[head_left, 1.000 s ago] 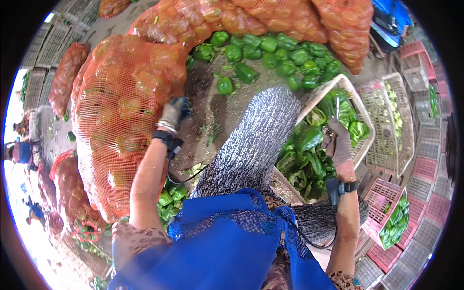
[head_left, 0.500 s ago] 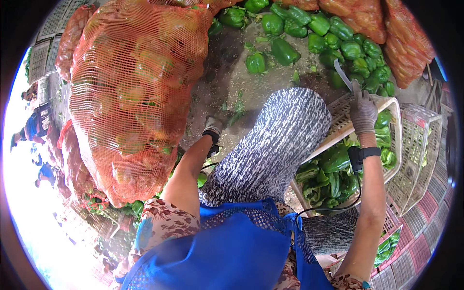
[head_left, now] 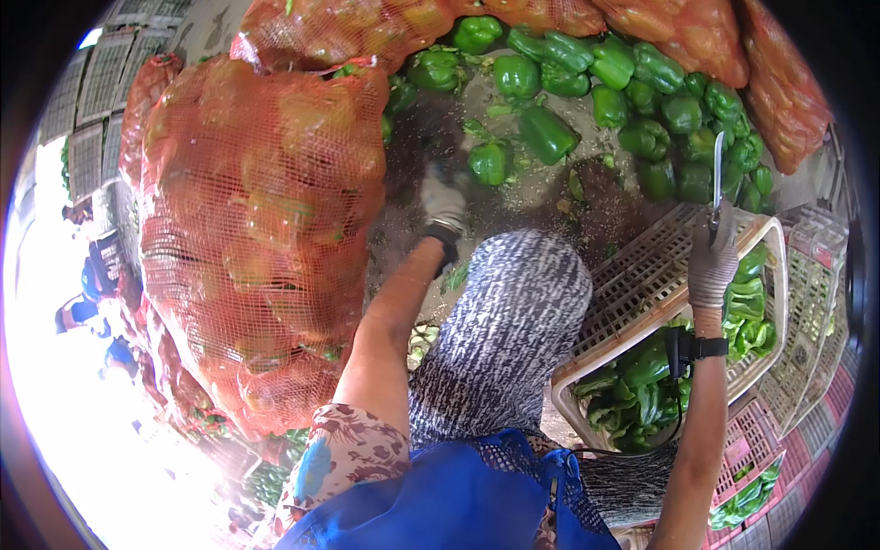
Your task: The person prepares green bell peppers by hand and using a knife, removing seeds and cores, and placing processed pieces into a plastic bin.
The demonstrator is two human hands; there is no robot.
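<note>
My gloved right hand (head_left: 711, 261) is closed round the handle of a curved knife (head_left: 718, 172), its blade pointing up and away from me. It is above the side of a pale plastic crate (head_left: 632, 316) that holds green peppers and leafy pieces (head_left: 646, 367). My gloved left hand (head_left: 444, 197) reaches over the floor between the big orange mesh sack and the loose peppers. Motion smears its fingers, so I cannot make out whether anything is in them. The nearest loose green bell pepper (head_left: 489, 163) lies just right of it, apart from the hand.
A full orange mesh sack (head_left: 266, 220) stands close on the left, with more sacks (head_left: 788, 92) along the far side. Several green bell peppers (head_left: 681, 115) are heaped at the far right. Another pale crate (head_left: 807, 321) stands right of mine. My knee (head_left: 522, 312) juts forward in the middle.
My left hand has moved forward and right across the floor. The right hand still grips the knife, whose blade now points more upright. The whole view has shifted slightly.
</note>
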